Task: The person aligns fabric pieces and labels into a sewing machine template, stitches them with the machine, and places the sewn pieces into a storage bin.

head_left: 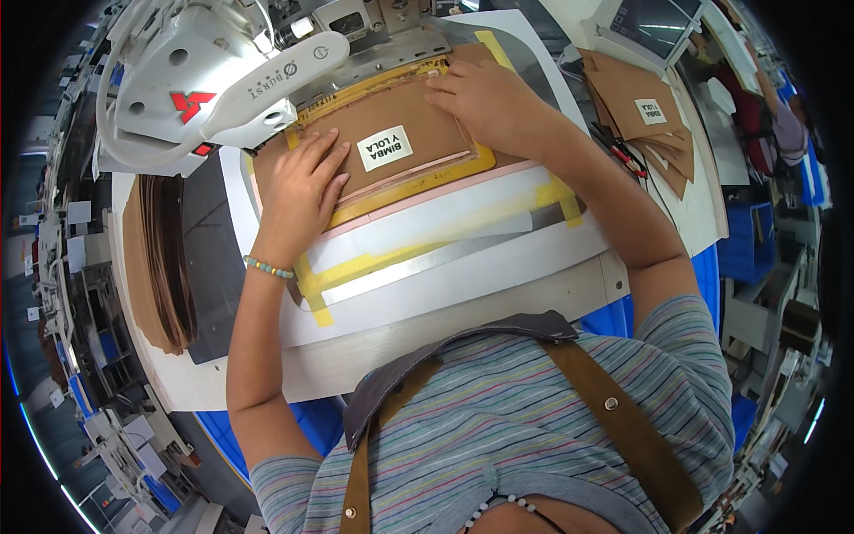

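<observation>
A flat brown panel (431, 120) with a white printed label (384, 149) lies within a yellow template frame (418, 182) under the head of a white industrial sewing machine (191, 62). My left hand (305, 182) rests palm down at the panel's left side, fingers spread over it. Across from it, my right hand (489, 105) lies on the panel's upper right corner and the frame edge, its fingers stretched out. Neither hand grips anything. Brown material also sticks out beyond the frame under my right hand.
Yellow tape (427, 254) marks the white board (471, 276) in front of the frame. A stack of brown panels (160, 258) stands at the left. More labelled brown pieces (636, 111) lie at the right, near dark-and-red hand tools (620, 151) and a screen (654, 27).
</observation>
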A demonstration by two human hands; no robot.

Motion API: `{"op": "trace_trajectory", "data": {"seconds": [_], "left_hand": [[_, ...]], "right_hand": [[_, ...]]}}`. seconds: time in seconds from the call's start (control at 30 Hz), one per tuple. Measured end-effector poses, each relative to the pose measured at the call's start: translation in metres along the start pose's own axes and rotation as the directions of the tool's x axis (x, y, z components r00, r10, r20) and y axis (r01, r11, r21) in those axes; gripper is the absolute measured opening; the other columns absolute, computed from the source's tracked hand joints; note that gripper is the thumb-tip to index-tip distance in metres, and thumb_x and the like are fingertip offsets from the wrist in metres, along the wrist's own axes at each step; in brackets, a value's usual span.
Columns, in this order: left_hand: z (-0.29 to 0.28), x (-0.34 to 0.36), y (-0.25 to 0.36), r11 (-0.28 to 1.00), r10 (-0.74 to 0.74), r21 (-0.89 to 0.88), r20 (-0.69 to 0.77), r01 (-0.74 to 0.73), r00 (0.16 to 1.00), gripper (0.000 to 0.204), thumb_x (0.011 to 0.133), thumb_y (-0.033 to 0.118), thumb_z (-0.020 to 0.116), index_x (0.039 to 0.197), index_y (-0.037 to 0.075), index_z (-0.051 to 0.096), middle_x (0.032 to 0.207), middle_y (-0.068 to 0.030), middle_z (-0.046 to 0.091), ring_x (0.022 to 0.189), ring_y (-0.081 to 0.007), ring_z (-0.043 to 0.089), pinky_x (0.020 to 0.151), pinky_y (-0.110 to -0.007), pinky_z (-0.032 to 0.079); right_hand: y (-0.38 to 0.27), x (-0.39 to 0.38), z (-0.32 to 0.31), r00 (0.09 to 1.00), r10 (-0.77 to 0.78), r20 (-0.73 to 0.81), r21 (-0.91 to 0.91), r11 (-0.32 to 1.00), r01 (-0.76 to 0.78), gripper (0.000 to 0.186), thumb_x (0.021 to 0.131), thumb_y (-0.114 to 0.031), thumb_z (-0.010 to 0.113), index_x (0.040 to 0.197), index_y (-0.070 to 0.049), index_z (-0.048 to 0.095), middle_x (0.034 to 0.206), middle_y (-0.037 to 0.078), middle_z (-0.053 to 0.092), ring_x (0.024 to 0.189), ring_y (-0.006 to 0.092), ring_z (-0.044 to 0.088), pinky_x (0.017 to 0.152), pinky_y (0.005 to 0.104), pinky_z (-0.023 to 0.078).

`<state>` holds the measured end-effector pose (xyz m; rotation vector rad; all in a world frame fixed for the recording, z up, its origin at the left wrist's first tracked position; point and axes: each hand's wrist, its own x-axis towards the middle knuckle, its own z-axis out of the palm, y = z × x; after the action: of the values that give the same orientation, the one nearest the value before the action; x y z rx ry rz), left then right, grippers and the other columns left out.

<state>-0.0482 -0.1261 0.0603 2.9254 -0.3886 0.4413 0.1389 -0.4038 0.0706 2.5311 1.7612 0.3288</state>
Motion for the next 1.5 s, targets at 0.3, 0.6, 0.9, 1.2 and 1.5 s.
{"op": "trace_trajectory", "data": {"seconds": [0.3,0.6,0.9,1.2,1.5], "left_hand": [[-0.005,0.002,-0.002,1.0,-0.014,-0.026,0.027,0.015,1.0,0.038,0.102,0.019,0.071,0.137,0.006,0.07,0.15,-0.0112,0.065,0.134,-0.0339,0.061,0.11,-0.045,0.048],[0.007,0.005,0.0,0.996,0.001,0.089,0.005,-0.001,1.0,0.038,0.101,0.018,0.07,0.137,0.005,0.069,0.143,-0.012,0.067,0.125,-0.0324,0.064,0.108,-0.046,0.051],[0.009,0.0,0.002,0.994,-0.051,0.097,-0.017,0.052,0.999,0.037,0.101,0.016,0.07,0.136,0.005,0.069,0.144,-0.011,0.066,0.125,-0.0319,0.064,0.108,-0.045,0.051],[0.008,0.01,0.019,0.997,-0.07,-0.04,-0.021,0.069,0.997,0.031,0.102,0.016,0.068,0.13,0.004,0.072,0.138,-0.0134,0.068,0.126,-0.0339,0.064,0.109,-0.046,0.051],[0.007,0.012,0.02,0.997,-0.05,-0.062,-0.014,0.049,0.999,0.031,0.104,0.016,0.068,0.131,0.003,0.072,0.138,-0.0152,0.068,0.125,-0.0354,0.064,0.107,-0.045,0.053]], "right_hand": [[-0.001,0.008,-0.001,1.0,0.012,-0.002,0.038,0.999,-0.011,0.037,0.091,-0.008,0.068,0.128,-0.008,0.072,0.139,0.003,0.071,0.122,0.0239,0.062,0.106,0.0387,0.051],[0.006,0.013,-0.004,0.999,-0.021,0.03,0.132,0.991,0.017,0.029,0.094,-0.005,0.063,0.12,-0.006,0.076,0.13,0.005,0.075,0.116,0.0264,0.064,0.099,0.0401,0.056],[0.01,0.018,0.005,0.995,-0.08,-0.064,0.232,0.968,0.092,0.028,0.092,-0.008,0.069,0.119,-0.007,0.077,0.129,0.005,0.076,0.117,0.0269,0.064,0.101,0.0393,0.057],[-0.004,0.037,0.008,0.981,-0.171,-0.088,0.234,0.954,0.187,0.03,0.089,-0.007,0.071,0.119,-0.005,0.078,0.128,0.005,0.076,0.113,0.0259,0.064,0.1,0.0377,0.057],[-0.023,0.059,0.011,0.964,-0.232,-0.132,0.219,0.941,0.257,0.029,0.083,-0.007,0.075,0.111,-0.004,0.079,0.118,0.006,0.079,0.106,0.0265,0.067,0.096,0.038,0.057]]}}
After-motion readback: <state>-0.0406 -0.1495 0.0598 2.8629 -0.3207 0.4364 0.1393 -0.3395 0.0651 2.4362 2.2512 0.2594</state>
